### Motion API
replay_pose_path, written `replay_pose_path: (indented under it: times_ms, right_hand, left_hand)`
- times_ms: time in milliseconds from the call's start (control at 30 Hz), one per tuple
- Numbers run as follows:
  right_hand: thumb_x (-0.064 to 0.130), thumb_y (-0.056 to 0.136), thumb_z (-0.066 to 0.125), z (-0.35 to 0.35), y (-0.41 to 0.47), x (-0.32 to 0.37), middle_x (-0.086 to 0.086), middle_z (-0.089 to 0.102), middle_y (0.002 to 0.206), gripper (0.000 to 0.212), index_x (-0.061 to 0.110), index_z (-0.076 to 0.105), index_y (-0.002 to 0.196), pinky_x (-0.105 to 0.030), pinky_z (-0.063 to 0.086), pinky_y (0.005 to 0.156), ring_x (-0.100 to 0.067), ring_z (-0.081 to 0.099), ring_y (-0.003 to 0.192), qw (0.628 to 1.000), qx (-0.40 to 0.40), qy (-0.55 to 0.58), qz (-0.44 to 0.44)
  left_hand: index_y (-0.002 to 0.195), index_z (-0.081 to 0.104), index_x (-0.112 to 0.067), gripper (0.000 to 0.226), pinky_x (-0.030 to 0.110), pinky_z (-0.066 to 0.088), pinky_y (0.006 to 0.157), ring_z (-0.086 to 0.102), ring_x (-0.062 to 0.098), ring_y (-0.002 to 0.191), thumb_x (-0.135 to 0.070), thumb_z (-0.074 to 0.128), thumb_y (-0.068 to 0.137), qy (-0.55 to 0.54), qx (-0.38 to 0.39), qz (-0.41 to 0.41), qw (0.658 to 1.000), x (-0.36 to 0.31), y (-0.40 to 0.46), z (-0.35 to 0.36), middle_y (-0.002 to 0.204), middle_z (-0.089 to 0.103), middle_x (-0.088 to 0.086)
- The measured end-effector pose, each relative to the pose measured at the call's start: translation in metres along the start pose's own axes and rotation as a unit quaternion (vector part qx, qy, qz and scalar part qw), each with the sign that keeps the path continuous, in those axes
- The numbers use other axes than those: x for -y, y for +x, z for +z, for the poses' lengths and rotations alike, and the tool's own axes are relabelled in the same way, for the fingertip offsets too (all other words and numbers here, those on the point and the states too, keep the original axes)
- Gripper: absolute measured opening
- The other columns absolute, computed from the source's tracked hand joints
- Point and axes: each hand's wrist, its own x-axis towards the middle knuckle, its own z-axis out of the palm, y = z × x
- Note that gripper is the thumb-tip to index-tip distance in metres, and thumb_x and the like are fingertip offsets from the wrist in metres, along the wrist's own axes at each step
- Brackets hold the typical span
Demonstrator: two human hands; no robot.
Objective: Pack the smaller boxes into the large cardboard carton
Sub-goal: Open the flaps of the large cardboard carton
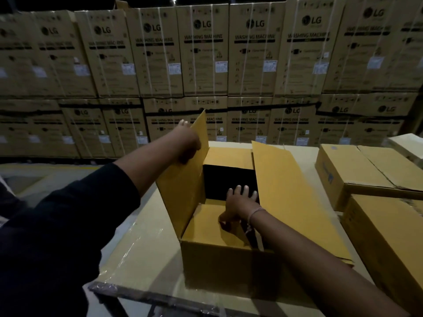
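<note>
Left hand [188,143] holds carton [219,261] flap upright; right hand [240,203] presses inside.

Warehouse / goods storage hall. Evidence: wall of stacked cartons [206,51] well beyond the left hand [186,143], two tiers, all printed "LG WASHING MACHINE", strapped with white bands, shipping labels on the fronts. Dim lighting, bare concrete floor [34,179] to the left of that hand. More sealed brown cartons [366,175] to the right of the right hand [240,202]. Work surface is a film-wrapped cardboard stack [137,252].
</note>
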Motion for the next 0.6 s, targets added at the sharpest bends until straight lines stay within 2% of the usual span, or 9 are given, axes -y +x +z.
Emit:
replay_pose_path:
  times_ms: [33,67,100,133,167,200,333,467,600]
  right_hand:
    - [0.044,0.098,0.065,0.003,-0.002,0.006,-0.025,-0.012,0.169,0.102,0.007,-0.004,0.164,-0.066,0.000,0.123,-0.050,-0.015,0.154,0.999,0.011,0.030,0.037]
    - [0.042,0.098,0.065,0.007,-0.003,0.010,-0.027,-0.014,0.168,0.102,0.006,-0.005,0.164,-0.068,0.000,0.122,-0.053,-0.017,0.152,0.996,0.013,0.054,0.064]
    - [0.043,0.098,0.065,0.010,-0.005,0.012,-0.029,-0.015,0.167,0.104,0.005,-0.005,0.164,-0.069,0.000,0.122,-0.055,-0.018,0.151,0.994,0.008,0.065,0.083]
    - [0.045,0.097,0.064,0.012,-0.007,0.013,-0.031,-0.016,0.166,0.105,0.003,-0.006,0.163,-0.069,0.000,0.121,-0.057,-0.020,0.149,0.993,-0.001,0.065,0.097]
    - [0.048,0.097,0.063,0.013,-0.008,0.013,-0.032,-0.017,0.166,0.106,0.002,-0.006,0.163,-0.069,0.000,0.122,-0.059,-0.020,0.148,0.992,-0.015,0.059,0.108]
    - [0.050,0.096,0.063,0.014,-0.009,0.013,-0.033,-0.017,0.165,0.107,0.001,-0.005,0.163,-0.068,0.000,0.122,-0.059,-0.021,0.148,0.991,-0.033,0.051,0.118]
    - [0.051,0.094,0.065,0.011,-0.014,0.006,-0.035,-0.019,0.164,0.107,0.000,0.000,0.163,-0.068,0.000,0.122,-0.060,-0.024,0.146,0.985,-0.111,0.038,0.128]
    - [0.052,0.088,0.064,-0.001,-0.018,-0.018,-0.033,-0.018,0.165,0.108,0.003,0.005,0.164,-0.071,-0.008,0.119,-0.062,-0.027,0.144,0.973,-0.178,0.004,0.145]
    - [0.061,0.086,0.059,-0.017,-0.016,-0.066,-0.031,-0.016,0.167,0.107,0.003,0.013,0.163,-0.072,-0.014,0.117,-0.059,-0.025,0.147,0.957,-0.225,-0.054,0.174]
  left_hand:
    - [0.160,0.030,-0.029,0.075,0.032,0.053,0.063,0.063,0.031,0.120,-0.022,0.067,0.095,0.035,0.006,0.001,0.999,0.004,-0.001,0.004,0.158,0.043,0.011]
    - [0.162,0.023,-0.028,0.082,0.039,0.055,0.092,0.038,0.038,0.146,-0.029,0.069,0.095,0.129,0.012,-0.001,0.992,0.003,-0.002,0.007,0.167,0.027,0.011]
    - [0.162,0.021,-0.024,0.090,0.059,0.032,0.117,0.009,0.044,0.155,-0.040,0.073,0.091,0.254,0.015,-0.007,0.967,0.001,-0.001,0.013,0.171,0.013,0.014]
    - [0.161,0.024,-0.020,0.098,0.073,0.003,0.117,-0.011,0.048,0.154,-0.053,0.075,0.084,0.356,0.012,-0.013,0.934,-0.003,0.003,0.018,0.171,0.004,0.017]
    - [0.161,0.025,-0.019,0.105,0.077,-0.012,0.110,-0.022,0.049,0.151,-0.062,0.074,0.079,0.428,0.019,-0.019,0.903,-0.005,0.008,0.024,0.171,-0.001,0.018]
    - [0.162,0.023,-0.019,0.109,0.078,-0.018,0.107,-0.026,0.049,0.150,-0.069,0.071,0.078,0.451,0.023,-0.036,0.891,-0.006,0.016,0.031,0.171,-0.005,0.016]
    - [0.163,0.025,-0.027,0.091,0.077,-0.018,0.111,-0.021,0.046,0.153,-0.068,0.060,0.089,0.417,0.038,-0.002,0.908,0.003,0.036,0.065,0.172,-0.005,0.014]
    - [0.165,0.009,-0.027,0.087,0.074,-0.014,0.115,-0.016,0.043,0.155,-0.069,0.044,0.098,0.280,0.028,0.058,0.958,0.024,0.048,0.114,0.171,-0.009,0.015]
    - [0.166,0.000,-0.025,0.082,0.066,-0.006,0.121,-0.011,0.040,0.157,-0.065,0.035,0.103,0.179,0.039,0.074,0.980,0.030,0.054,0.148,0.172,-0.010,0.013]
